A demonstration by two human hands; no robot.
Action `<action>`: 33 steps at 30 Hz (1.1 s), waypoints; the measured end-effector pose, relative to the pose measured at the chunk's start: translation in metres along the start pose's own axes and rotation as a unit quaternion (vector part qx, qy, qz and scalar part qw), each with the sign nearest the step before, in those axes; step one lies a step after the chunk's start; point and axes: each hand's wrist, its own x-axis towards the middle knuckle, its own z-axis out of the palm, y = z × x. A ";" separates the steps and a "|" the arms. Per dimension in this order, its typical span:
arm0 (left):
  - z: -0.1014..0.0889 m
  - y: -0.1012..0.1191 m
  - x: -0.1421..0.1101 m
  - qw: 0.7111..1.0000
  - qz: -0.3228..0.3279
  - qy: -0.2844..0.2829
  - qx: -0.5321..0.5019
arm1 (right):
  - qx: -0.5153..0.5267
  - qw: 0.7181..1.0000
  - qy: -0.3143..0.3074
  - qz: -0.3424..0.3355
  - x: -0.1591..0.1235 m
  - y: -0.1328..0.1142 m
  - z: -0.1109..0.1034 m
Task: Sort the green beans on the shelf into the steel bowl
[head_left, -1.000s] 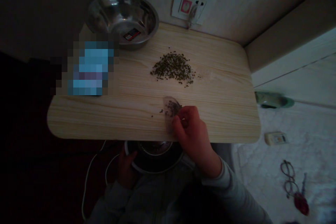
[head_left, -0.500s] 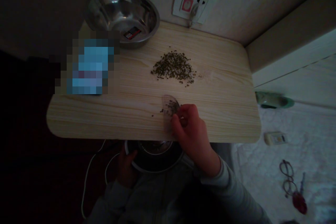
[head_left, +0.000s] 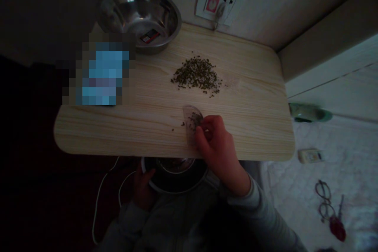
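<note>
Pinching clear half-round plastic sheet in tight fingers of right hand, over pale wood-grain worktop near heap of small dark-green grains, and gripping white-rimmed dark round pan below front edge with left hand.

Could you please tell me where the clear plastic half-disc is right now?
In the head view, the clear plastic half-disc is held by the right hand, near the front edge of the tabletop, between that edge and the pile of grains.
</note>
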 end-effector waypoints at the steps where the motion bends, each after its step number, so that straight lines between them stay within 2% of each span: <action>1: -0.002 -0.002 0.000 1.000 0.003 0.005 0.008 | -0.004 1.000 -0.003 -0.004 0.001 0.000 0.000; 9: -0.005 0.010 -0.003 0.999 -0.030 0.022 0.014 | -0.113 0.992 -0.053 -0.035 0.012 -0.005 -0.006; 13: -0.013 0.003 -0.001 0.999 -0.020 0.020 0.017 | -0.149 0.983 -0.087 -0.063 0.014 -0.011 -0.005; 18: -0.024 -0.009 0.002 0.999 -0.006 0.031 0.041 | -0.146 0.975 -0.132 -0.108 0.012 -0.015 -0.002; 23: -0.024 -0.002 0.003 0.998 0.010 0.026 0.062 | -0.141 0.951 -0.208 -0.179 0.006 -0.014 -0.001; 26: -0.021 0.003 0.003 0.999 0.000 0.013 0.052 | -0.126 0.936 -0.254 -0.206 0.000 -0.012 -0.008; 28: -0.017 0.005 0.001 0.999 -0.034 0.007 0.021 | -0.108 0.939 -0.253 -0.207 -0.003 -0.007 -0.018; 30: -0.009 0.008 -0.001 0.998 -0.065 0.006 -0.011 | -0.103 0.952 -0.215 -0.191 -0.004 0.000 -0.031; 33: 0.006 0.015 -0.005 0.998 -0.059 -0.007 -0.023 | -0.128 0.966 -0.148 -0.167 -0.004 0.012 -0.051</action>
